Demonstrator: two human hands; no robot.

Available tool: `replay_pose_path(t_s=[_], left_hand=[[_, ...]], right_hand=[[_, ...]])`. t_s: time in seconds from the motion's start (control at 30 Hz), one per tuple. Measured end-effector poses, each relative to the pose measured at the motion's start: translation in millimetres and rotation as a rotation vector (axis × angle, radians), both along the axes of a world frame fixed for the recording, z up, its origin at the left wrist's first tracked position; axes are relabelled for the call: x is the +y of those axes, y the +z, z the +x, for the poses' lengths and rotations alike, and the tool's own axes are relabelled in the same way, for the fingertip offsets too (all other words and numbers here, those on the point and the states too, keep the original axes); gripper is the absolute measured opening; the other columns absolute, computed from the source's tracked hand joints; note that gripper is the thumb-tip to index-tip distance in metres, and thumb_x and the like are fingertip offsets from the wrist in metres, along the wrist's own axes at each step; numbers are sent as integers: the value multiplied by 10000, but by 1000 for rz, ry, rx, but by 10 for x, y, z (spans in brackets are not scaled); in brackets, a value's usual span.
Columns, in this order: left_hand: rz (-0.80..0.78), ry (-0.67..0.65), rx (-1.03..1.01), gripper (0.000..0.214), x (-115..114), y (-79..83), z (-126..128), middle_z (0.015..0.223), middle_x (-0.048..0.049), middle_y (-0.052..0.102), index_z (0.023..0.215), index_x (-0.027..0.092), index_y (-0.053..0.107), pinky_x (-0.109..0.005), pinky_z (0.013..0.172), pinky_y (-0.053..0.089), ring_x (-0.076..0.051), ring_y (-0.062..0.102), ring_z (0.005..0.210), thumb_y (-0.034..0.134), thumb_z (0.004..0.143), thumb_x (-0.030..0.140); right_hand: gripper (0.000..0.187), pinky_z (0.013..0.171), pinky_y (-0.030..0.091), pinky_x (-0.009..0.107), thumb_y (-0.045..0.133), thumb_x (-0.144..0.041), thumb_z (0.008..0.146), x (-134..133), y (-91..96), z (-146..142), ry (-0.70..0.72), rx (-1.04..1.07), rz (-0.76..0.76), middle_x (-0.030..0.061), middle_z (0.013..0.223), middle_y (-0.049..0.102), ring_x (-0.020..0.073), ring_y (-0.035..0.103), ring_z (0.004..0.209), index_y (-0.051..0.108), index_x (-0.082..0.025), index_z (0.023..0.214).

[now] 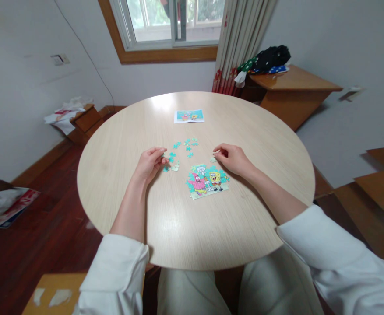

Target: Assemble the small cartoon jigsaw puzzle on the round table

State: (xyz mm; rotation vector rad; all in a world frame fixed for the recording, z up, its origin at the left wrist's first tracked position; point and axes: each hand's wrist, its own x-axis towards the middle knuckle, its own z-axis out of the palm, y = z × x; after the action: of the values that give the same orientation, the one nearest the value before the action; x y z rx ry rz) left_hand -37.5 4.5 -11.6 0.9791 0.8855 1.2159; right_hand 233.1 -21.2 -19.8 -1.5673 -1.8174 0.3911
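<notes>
Prob. piece-picking: L hand (150,164) at loose pcs (172,156), R hand (234,159) by part-built puzzle (208,181), fingers curled, grasp unclear; next calls for matching one to gap.

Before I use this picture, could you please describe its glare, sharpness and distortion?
Head view: glare on the round table near its far edge; head view: assembled puzzle section reads clearly, loose pieces look softer; head view: wide-angle stretching shows toward the corners.
</notes>
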Motion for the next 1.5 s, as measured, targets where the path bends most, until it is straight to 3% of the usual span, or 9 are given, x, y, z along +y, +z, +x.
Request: replay_pose_path(t_s=[0.63, 0.87, 1.03, 1.3, 1.5], left_hand=[[-9, -25, 31, 176, -18, 21, 8, 447, 57, 483, 621, 144, 591, -234, 558, 484, -71, 495, 434, 746, 660, 217], [-25, 11, 1, 127, -27, 43, 12, 404, 107, 348, 716, 136, 638, -239, 607, 490, -75, 482, 436, 741, 687, 205], [-10, 83, -39, 105, -9, 53, 1, 433, 87, 413, 781, 134, 662, -234, 621, 484, -74, 482, 457, 700, 703, 194], [26, 326, -57, 138, 80, -20, -63, 400, 113, 317, 650, 173, 580, -207, 568, 454, -55, 386, 396, 685, 721, 228], [50, 341, -79, 222, 111, -77, -83, 426, 113, 323, 672, 183, 564, -218, 559, 438, -56, 381, 398, 723, 732, 326]], right_hand=[[138, 633, 417, 282, 575, -219, 775, 10, -17, 9, 6, 1, 12, 29, 662, 647, 150, 548, 610, 691, -165, 828], [146, 639, 419, 283, 566, -226, 778, 4, -14, 0, 2, -3, 19, 27, 669, 651, 151, 550, 614, 693, -173, 827], [153, 637, 418, 283, 569, -243, 781, 9, -23, 0, 5, -3, 29, 24, 662, 642, 148, 540, 607, 694, -171, 834], [151, 650, 420, 293, 563, -228, 794, 4, -8, -13, -7, 21, 46, 35, 687, 654, 152, 547, 618, 690, -162, 844], [158, 642, 416, 292, 567, -242, 787, 2, -15, -16, -13, 26, 72, 34, 689, 654, 150, 533, 613, 694, -169, 848]])
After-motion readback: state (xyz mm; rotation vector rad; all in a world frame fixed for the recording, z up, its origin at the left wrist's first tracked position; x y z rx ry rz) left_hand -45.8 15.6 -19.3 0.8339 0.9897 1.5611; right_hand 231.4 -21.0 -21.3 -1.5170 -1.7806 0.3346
